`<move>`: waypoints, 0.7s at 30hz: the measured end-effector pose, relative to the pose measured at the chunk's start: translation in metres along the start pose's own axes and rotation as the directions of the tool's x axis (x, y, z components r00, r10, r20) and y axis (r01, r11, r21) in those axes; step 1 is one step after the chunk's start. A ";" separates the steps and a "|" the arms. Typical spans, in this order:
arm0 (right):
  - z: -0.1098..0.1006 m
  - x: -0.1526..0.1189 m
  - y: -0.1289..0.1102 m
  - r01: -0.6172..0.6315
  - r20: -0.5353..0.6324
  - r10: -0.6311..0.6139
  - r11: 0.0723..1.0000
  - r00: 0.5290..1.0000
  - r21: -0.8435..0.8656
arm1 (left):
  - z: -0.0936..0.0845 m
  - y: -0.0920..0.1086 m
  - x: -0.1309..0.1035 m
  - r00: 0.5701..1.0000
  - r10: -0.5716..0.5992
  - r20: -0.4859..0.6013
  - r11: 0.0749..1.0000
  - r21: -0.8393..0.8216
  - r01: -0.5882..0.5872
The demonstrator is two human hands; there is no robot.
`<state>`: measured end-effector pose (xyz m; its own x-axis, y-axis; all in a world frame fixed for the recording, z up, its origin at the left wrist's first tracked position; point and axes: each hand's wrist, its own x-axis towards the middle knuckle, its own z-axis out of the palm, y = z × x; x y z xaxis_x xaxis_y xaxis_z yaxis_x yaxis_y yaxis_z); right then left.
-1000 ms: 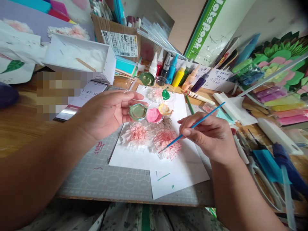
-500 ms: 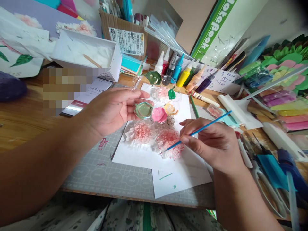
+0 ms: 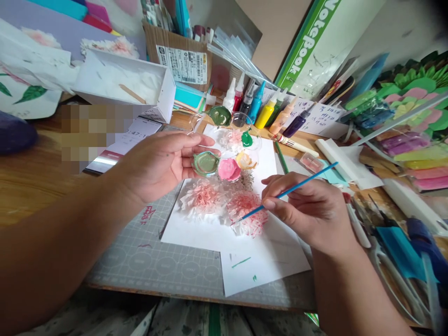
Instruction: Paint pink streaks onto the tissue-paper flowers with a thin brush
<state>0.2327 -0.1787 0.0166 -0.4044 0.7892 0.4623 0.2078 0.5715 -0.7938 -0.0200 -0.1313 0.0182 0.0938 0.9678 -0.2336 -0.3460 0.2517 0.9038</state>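
Note:
My left hand (image 3: 168,161) grips the edge of a clear paint palette (image 3: 229,161) and keeps it above the paper. Its wells hold olive, dark green, bright green, pink and yellowish paint. In my right hand (image 3: 301,203) is a slim blue paintbrush (image 3: 285,192), pinched between thumb and fingers. The brush tip is at the left part of a white paper flower (image 3: 247,212) with red-tinted petal edges. Left of it lies a second white flower with a pink centre (image 3: 203,195). Both rest on white paper sheets (image 3: 196,235). Another pale flower shows through the palette.
Beneath the paper lies a grey cutting mat (image 3: 140,261). Paint bottles (image 3: 264,112) line the back, beside a cardboard box (image 3: 175,56). At left are a phone (image 3: 122,140) and a white box (image 3: 121,79). Scissors (image 3: 388,280) and other tools sit at right.
The view has shifted slightly, so the flowers and paper sit a little lower in the picture. Both hands keep their holds, and the brush tip stays at the right flower.

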 end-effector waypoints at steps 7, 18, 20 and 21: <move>-0.003 -0.001 -0.001 -0.013 0.014 0.013 1.000 1.000 -0.025 | -0.003 0.001 -0.002 1.000 -0.026 0.017 1.000 -0.003 0.026; 0.000 0.000 -0.001 0.002 0.015 -0.001 0.999 1.000 -0.041 | -0.003 -0.001 -0.001 0.999 -0.022 0.035 1.000 -0.015 0.022; 0.001 0.001 -0.001 0.014 0.006 -0.014 0.999 1.000 -0.039 | -0.003 -0.002 -0.002 0.999 -0.007 0.038 1.000 -0.008 0.008; 0.001 0.001 -0.001 0.017 0.007 -0.017 0.999 1.000 -0.039 | -0.004 -0.002 -0.002 0.999 -0.002 0.039 1.000 -0.004 0.002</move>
<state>0.2316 -0.1788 0.0172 -0.4138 0.7777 0.4731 0.2355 0.5935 -0.7696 -0.0229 -0.1334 0.0159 0.1305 0.9664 -0.2215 -0.3493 0.2539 0.9020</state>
